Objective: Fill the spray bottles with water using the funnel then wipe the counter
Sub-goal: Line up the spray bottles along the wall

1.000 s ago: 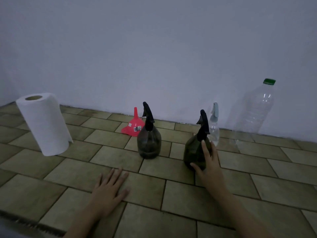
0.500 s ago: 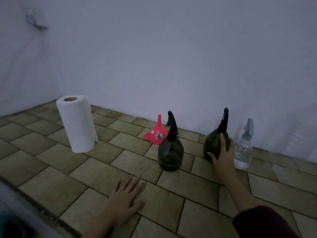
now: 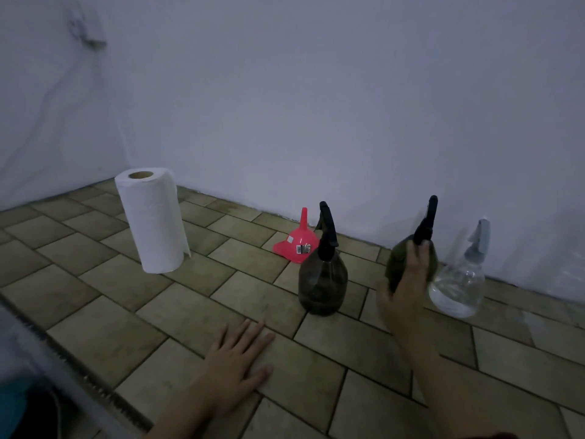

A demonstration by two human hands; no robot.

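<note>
Three spray bottles stand in a row near the wall. A dark spray bottle (image 3: 323, 277) with a black nozzle is in the middle. To its right, my right hand (image 3: 403, 293) wraps around a second dark spray bottle (image 3: 400, 251), which looks tilted and lifted. A clear spray bottle (image 3: 459, 280) with a pale nozzle stands beside it, touching or nearly touching it. A pink funnel (image 3: 299, 240) rests upside down behind the middle bottle. A white paper towel roll (image 3: 152, 220) stands upright at the left. My left hand (image 3: 235, 359) lies flat, fingers spread, on the tiled counter (image 3: 104, 280).
A white wall runs close behind the bottles and turns a corner at the far left. The counter's near edge (image 3: 72, 369) runs diagonally at the lower left. A faint clear shape sits at the far right edge.
The view has swung left, putting the large clear water bottle out of frame. My right hand has closed around the right dark spray bottle, which now sits higher. My left hand stays flat.
</note>
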